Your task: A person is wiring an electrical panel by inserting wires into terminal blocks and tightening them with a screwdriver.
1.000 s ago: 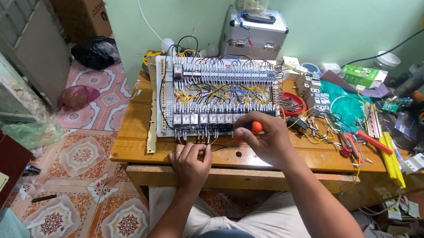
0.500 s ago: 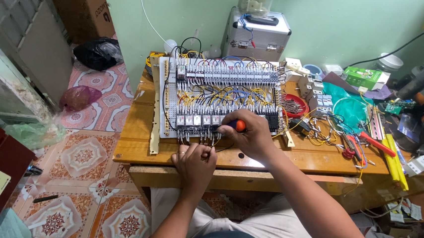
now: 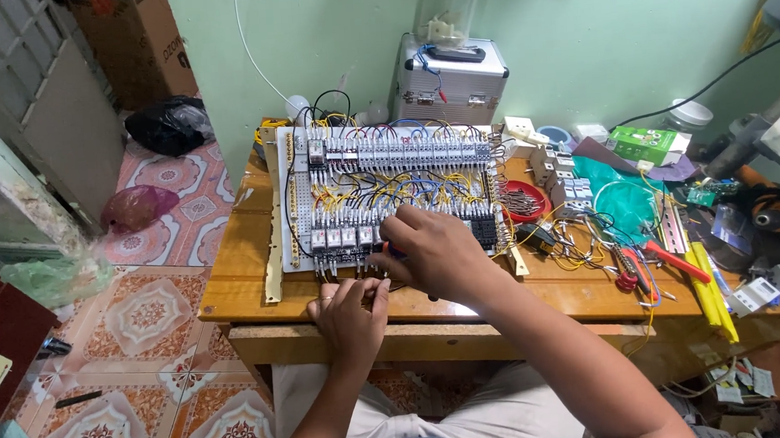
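Wooden table (image 3: 248, 288), frame centre | wired panel (image 3: 388, 196) lies flat on it | right hand (image 3: 434, 252) grips a screwdriver (image 3: 392, 248) at panel's lower edge | left hand (image 3: 351, 309) pinches wires (image 3: 343, 272) just below.

A silver metal case (image 3: 450, 82) stood against the green wall behind the wooden desk (image 3: 239, 289), with a clear jar (image 3: 447, 5) on top of it. Right of centre on the desk lay a red dish of small parts (image 3: 526, 202), a green box (image 3: 646, 144), red-handled pliers (image 3: 667, 259) and yellow strips (image 3: 712, 290) near the front edge, amid loose wire. On the patterned tile floor (image 3: 145, 318) to the left were a black bag (image 3: 167, 127), a pinkish bag (image 3: 138, 207) and a cardboard box (image 3: 135, 45) by the wall.
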